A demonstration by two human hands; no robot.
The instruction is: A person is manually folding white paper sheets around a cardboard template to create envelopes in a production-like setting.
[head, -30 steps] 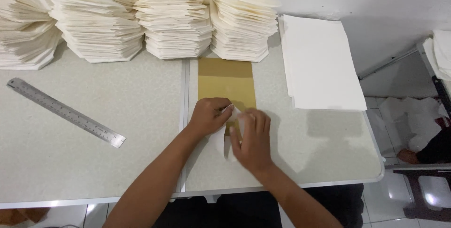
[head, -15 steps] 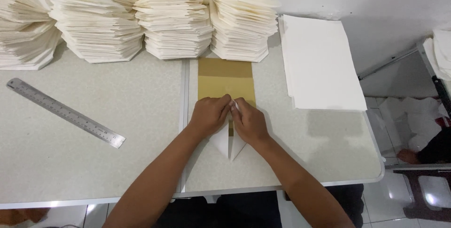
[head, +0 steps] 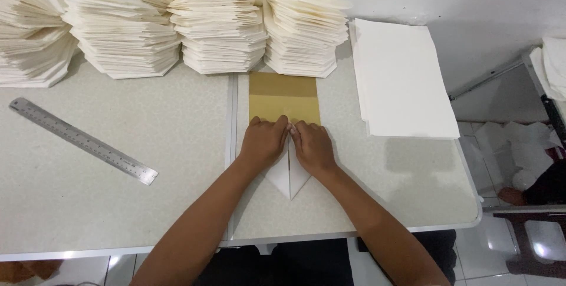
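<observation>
A white paper sheet (head: 289, 181) folded to a point lies on the table, its tip toward me. My left hand (head: 263, 140) and my right hand (head: 312, 147) press flat on it side by side, fingertips meeting over the centre fold. Under the paper's far end lies a tan rectangular board (head: 283, 94). Most of the white paper is hidden beneath my palms.
Several tall stacks of folded white paper (head: 218, 20) line the back of the grey table (head: 118, 203). A pile of flat white sheets (head: 401, 79) sits at the right. A metal ruler (head: 82, 140) lies at the left. Tiled floor and scraps show beyond the right edge.
My hands have slid up the folded paper from its lower part to the top, coming together side by side and pressing both flaps flat.
</observation>
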